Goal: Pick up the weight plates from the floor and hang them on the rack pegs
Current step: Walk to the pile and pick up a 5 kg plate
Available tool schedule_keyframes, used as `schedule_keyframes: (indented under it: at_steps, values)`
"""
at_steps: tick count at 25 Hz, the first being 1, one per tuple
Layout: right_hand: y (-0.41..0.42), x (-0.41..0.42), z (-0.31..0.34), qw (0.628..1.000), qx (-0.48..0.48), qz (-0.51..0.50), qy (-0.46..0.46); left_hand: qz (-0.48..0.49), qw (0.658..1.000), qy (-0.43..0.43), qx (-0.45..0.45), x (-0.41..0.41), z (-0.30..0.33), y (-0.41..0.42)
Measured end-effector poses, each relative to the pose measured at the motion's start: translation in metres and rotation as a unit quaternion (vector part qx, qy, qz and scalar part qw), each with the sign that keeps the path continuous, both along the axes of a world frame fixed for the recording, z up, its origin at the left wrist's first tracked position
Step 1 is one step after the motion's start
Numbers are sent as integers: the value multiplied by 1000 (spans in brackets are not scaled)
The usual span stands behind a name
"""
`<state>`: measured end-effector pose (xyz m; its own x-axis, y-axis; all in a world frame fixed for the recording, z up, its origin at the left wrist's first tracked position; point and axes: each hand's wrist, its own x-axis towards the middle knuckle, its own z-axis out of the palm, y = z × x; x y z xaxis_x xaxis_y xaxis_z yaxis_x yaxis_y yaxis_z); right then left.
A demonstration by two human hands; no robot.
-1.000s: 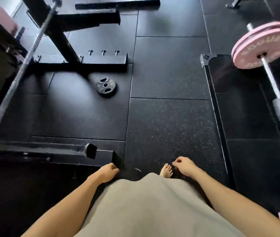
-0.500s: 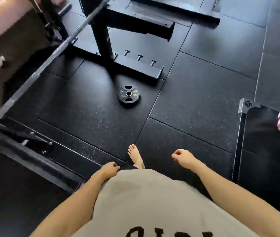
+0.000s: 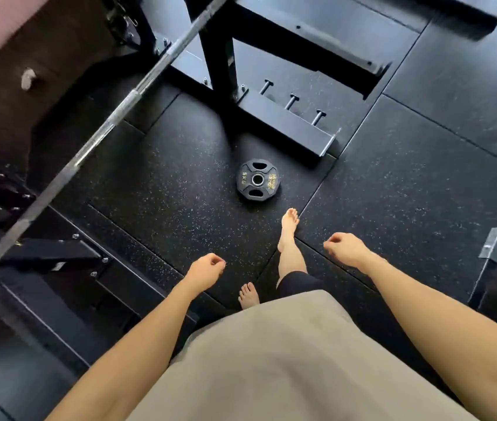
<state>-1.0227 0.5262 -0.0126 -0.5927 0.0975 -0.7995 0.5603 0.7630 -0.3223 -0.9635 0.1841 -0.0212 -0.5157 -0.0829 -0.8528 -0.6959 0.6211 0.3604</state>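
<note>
Weight plate [image 3: 257, 181] flat on floor near rack base [image 3: 286, 126], both hands loosely curled, empty.

Speckled matt rubber floor [image 3: 162, 189], matt black plate [image 3: 258, 181], shiny knurled steel barbell [image 3: 95, 138], soft beige cloth shirt [image 3: 286, 360].

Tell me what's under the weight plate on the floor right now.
The weight plate lies flat on the speckled black rubber floor mat, just in front of the rack's base beam. Whatever is directly beneath it is covered by the plate; neither hand touches it.
</note>
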Motion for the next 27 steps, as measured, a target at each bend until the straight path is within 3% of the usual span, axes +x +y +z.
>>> schedule_keyframes:
  at_steps: [5, 9, 17, 21, 24, 27]
  values:
    - [5, -156, -66, 999, 1, 32, -34, 121, 989, -80, 0, -87, -53, 24]
    - [-10, -253, -150, 997, 3, 62, -44, 200, 971, -128, 5, -165, -135, 51]
    - [-63, -384, -422, 995, 8, 98, -7, 292, 935, -200, 7, -267, -409, 69]
    - [-87, -422, -539, 991, 27, 125, 37, 354, 913, -201, -24, -254, -593, 59]
    - [-112, -439, -592, 981, 33, 170, 86, 433, 881, -190, -10, -276, -629, 72]
    - [-132, -444, -629, 951, 83, 267, 130, 527, 832, -169, 38, -319, -612, 100]
